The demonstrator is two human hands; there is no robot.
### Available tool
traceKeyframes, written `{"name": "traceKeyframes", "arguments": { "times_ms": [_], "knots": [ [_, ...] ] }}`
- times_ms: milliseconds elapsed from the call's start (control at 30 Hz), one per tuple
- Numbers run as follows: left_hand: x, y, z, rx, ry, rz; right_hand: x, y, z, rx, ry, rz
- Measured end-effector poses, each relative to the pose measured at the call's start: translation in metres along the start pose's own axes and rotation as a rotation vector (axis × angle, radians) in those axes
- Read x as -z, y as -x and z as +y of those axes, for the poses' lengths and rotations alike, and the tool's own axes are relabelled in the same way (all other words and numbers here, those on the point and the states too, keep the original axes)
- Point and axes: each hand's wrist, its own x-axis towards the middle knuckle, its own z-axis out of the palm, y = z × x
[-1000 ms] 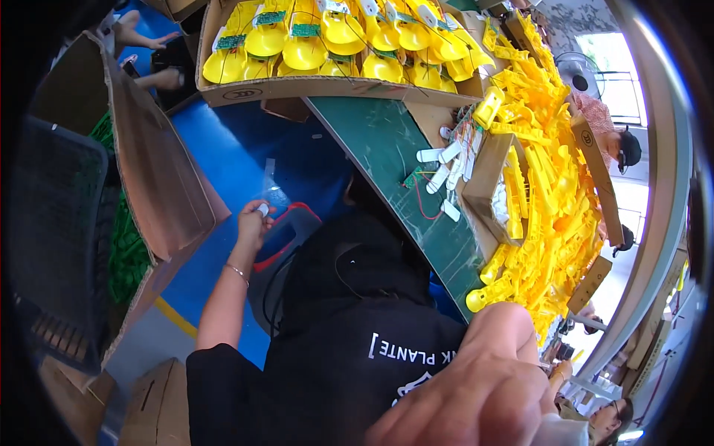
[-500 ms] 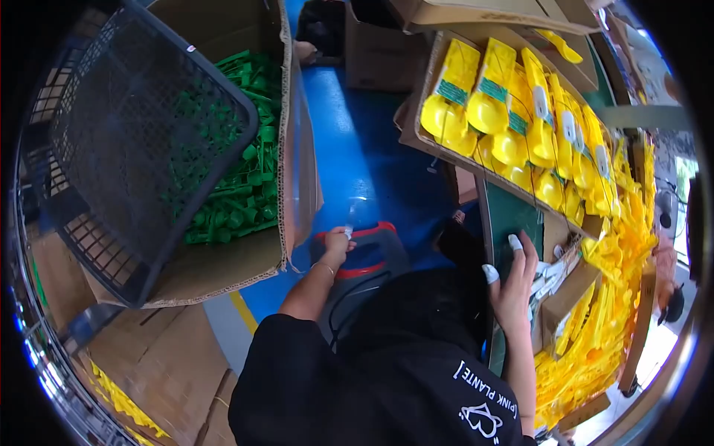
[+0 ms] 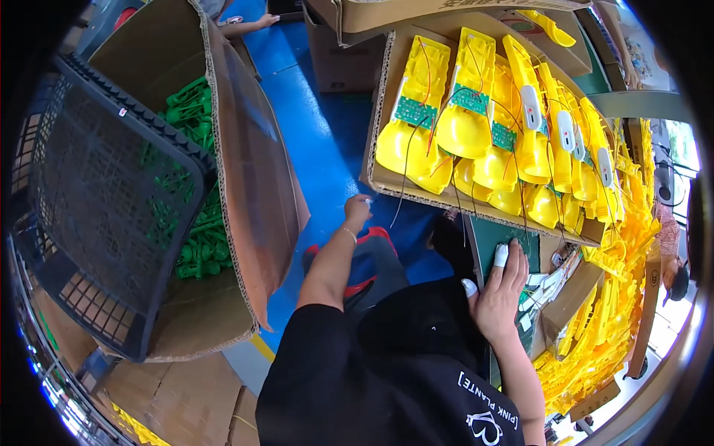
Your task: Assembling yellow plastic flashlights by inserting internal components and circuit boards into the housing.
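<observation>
My left hand [image 3: 358, 213] hangs above a dark stool with red edging [image 3: 361, 256]. Its fingers are curled in, and whatever may be inside them is hidden. My right hand [image 3: 500, 297] lies open on the edge of the green tabletop [image 3: 487, 241], with white covers on the thumb and a finger. Just beyond it, a cardboard tray [image 3: 446, 199] holds several yellow scoop-shaped plastic housings [image 3: 465, 134] with green circuit boards [image 3: 470, 99], thin wires and white oval modules [image 3: 531, 108]. Small white parts [image 3: 532, 296] lie to the right of my right hand.
At left, a large carton [image 3: 256, 186] contains green plastic parts [image 3: 201, 249], with a black mesh crate [image 3: 111, 201] tilted over it. Yellow parts [image 3: 610, 320] are heaped at right. Another person's hand [image 3: 266, 21] shows at the far side, above the blue floor [image 3: 320, 126].
My view has shifted, so the tray appears closer and farther left. My left hand has moved forward past the stool. My right hand stays at the table edge, fingers closer together.
</observation>
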Motion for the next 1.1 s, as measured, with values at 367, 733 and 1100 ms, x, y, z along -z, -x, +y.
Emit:
{"name": "traceKeyframes", "arguments": {
  "times_ms": [367, 733, 1100],
  "knots": [
    [-0.061, -0.127, -0.106, -0.349, -0.201, 0.323, -0.002, -0.003, -0.005, 0.061, 0.006, 0.012],
    [0.017, 0.006, -0.05, -0.217, -0.461, -0.007, 0.002, -0.005, -0.008, 0.03, 0.032, 0.062],
    [0.012, 0.18, 0.076, -0.683, -0.642, -0.452, 0.02, 0.022, 0.006, -0.021, -0.256, 0.116]
  ]
}}
